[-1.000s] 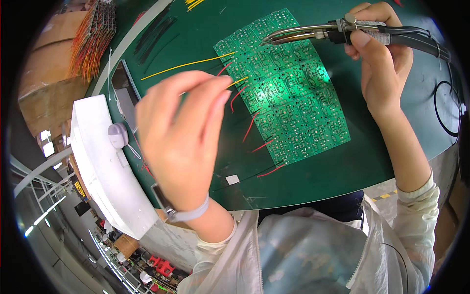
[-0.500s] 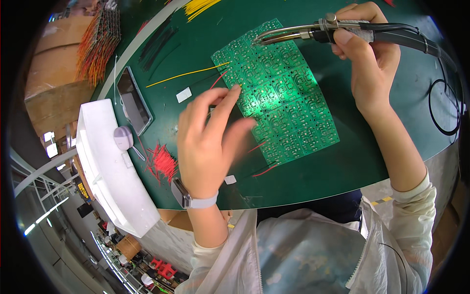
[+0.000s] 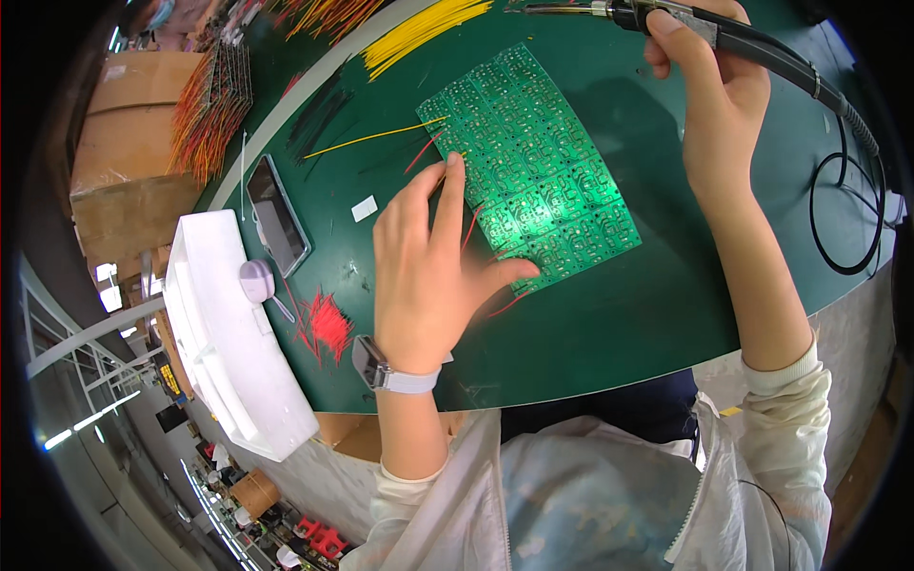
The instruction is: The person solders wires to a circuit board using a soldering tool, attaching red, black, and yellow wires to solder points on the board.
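A green circuit board panel (image 3: 543,143) lies on the green tabletop, with a yellow wire (image 3: 376,140) and several short red wires (image 3: 470,231) at its left edge. My left hand (image 3: 419,276) rests along that edge, index fingertip and thumb touching the board and the fingers spread. I see nothing gripped in it. Up at the top right, my right hand (image 3: 714,105) is closed around a soldering iron (image 3: 576,9). The iron's tip points left, above and apart from the board's far edge.
Left of the board lie a phone (image 3: 276,217), a small white piece (image 3: 364,208) and a pile of short red wires (image 3: 329,326). A white foam tray (image 3: 238,333) carries a lilac case (image 3: 256,280). Yellow wires (image 3: 424,36) are bundled at the back. A black cable (image 3: 817,205) loops at right.
The soldering iron has moved up and away from over the board. My left hand has spread and laid its thumb on the near corner. The board has shifted and turned slightly.
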The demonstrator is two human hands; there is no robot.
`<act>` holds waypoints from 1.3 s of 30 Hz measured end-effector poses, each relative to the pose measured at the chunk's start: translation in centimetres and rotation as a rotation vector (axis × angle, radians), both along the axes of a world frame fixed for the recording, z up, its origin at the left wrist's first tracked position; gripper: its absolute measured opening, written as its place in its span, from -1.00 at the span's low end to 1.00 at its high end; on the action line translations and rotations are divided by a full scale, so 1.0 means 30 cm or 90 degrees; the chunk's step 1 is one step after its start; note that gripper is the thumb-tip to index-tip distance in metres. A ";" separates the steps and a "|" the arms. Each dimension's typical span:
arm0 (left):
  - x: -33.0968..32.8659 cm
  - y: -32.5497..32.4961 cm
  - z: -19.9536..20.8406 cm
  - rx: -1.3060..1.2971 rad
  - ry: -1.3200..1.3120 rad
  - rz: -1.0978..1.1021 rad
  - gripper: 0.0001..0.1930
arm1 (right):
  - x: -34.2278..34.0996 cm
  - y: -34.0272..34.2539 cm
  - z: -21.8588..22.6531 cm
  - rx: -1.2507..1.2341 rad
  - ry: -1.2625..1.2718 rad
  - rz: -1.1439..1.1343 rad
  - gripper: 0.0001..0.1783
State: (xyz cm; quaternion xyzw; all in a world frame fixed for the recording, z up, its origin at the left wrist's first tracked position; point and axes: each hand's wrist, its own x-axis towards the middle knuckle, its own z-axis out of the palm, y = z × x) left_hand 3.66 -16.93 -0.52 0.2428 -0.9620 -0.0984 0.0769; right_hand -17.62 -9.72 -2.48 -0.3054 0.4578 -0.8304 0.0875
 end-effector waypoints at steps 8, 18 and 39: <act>-0.264 -0.293 0.075 -0.165 0.156 -0.078 -0.79 | -0.045 0.027 0.031 0.068 -0.046 -0.011 -0.88; -0.474 -0.458 -0.086 -0.044 0.154 -0.044 -0.89 | -0.067 0.002 0.005 0.057 -0.139 -0.020 -0.84; -0.185 -0.104 0.140 0.383 0.545 0.070 -0.86 | -0.074 0.012 -0.005 0.142 0.066 -0.100 -0.82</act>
